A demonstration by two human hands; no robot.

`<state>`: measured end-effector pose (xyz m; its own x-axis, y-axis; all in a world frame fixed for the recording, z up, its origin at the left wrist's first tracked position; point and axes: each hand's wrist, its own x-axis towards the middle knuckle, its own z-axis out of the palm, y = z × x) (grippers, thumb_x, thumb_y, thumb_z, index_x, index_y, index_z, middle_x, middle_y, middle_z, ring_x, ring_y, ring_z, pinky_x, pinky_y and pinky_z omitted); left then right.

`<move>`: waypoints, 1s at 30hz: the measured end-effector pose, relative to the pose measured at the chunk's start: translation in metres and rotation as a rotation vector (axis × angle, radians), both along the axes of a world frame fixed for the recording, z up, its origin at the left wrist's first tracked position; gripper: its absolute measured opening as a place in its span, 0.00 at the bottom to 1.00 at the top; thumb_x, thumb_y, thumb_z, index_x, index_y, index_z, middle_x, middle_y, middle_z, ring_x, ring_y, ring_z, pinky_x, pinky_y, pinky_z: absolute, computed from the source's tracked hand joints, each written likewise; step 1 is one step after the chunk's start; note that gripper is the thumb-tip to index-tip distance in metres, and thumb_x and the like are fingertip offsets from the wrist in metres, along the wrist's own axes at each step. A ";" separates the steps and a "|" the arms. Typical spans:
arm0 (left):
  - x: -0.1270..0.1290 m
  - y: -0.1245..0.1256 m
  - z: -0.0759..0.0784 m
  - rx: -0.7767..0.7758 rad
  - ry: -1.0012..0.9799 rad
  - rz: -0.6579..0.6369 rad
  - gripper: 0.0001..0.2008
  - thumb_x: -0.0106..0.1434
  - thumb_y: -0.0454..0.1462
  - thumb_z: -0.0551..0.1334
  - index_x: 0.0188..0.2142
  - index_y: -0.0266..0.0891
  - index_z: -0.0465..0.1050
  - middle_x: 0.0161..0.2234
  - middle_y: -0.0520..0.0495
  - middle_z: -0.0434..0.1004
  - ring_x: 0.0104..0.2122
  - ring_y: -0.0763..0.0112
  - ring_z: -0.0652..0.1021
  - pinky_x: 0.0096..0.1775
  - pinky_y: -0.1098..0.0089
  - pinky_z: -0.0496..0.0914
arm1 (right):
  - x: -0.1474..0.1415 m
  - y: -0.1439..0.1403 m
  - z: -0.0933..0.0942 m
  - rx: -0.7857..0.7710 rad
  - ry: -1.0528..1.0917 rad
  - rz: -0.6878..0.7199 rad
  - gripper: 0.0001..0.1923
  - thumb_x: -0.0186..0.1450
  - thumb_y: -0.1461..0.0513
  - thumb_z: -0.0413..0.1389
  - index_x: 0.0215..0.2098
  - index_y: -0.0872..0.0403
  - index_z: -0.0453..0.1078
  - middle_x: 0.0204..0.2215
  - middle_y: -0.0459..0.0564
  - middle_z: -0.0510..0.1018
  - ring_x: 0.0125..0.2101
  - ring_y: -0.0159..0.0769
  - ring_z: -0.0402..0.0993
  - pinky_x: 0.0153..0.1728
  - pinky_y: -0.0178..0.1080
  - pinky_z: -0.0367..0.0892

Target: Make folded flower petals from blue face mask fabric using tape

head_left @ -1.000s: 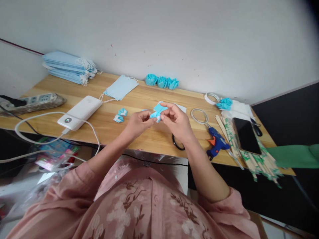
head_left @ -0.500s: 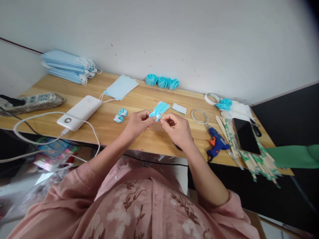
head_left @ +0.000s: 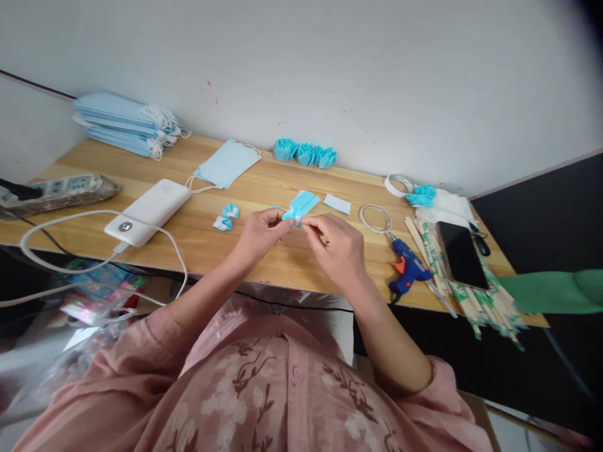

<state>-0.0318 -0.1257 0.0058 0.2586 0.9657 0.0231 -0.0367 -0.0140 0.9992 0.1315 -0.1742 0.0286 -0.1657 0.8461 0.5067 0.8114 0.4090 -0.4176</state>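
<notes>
Indoors, wooden desk (head_left: 292,263), white wall (head_left: 377,75), both hands' grip pinching blue folded piece (head_left: 299,206)

We find bare wooden table (head_left: 198,235) between the white power bank (head_left: 147,211) and our left hand (head_left: 258,232); two small folded blue pieces (head_left: 226,218) lie at its far edge. Right of our right hand (head_left: 336,246), passage narrows: a tape ring (head_left: 375,218), blue glue gun (head_left: 407,266) and wooden sticks (head_left: 464,290) under a phone (head_left: 461,254) stand close together. The cable (head_left: 101,216) loops over the near left edge.
</notes>
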 end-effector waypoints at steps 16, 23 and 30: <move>-0.003 -0.006 -0.003 0.076 0.082 -0.022 0.10 0.55 0.42 0.63 0.24 0.37 0.71 0.21 0.53 0.66 0.23 0.77 0.64 0.26 0.73 0.57 | -0.003 0.002 -0.005 -0.047 0.009 -0.043 0.10 0.69 0.60 0.53 0.37 0.51 0.77 0.36 0.52 0.83 0.37 0.40 0.78 0.40 0.40 0.67; 0.001 -0.010 -0.002 0.109 0.103 -0.033 0.11 0.55 0.43 0.62 0.23 0.37 0.69 0.20 0.54 0.63 0.22 0.77 0.62 0.26 0.73 0.56 | 0.001 0.000 -0.008 -0.098 0.170 -0.051 0.08 0.66 0.61 0.56 0.36 0.51 0.78 0.34 0.48 0.84 0.32 0.36 0.78 0.36 0.37 0.68; 0.003 -0.015 0.000 0.111 0.091 -0.069 0.11 0.55 0.43 0.62 0.24 0.36 0.69 0.20 0.54 0.64 0.23 0.77 0.63 0.26 0.73 0.57 | 0.004 -0.009 -0.004 -0.166 0.314 -0.032 0.08 0.65 0.61 0.57 0.34 0.52 0.79 0.32 0.47 0.84 0.32 0.35 0.78 0.36 0.36 0.68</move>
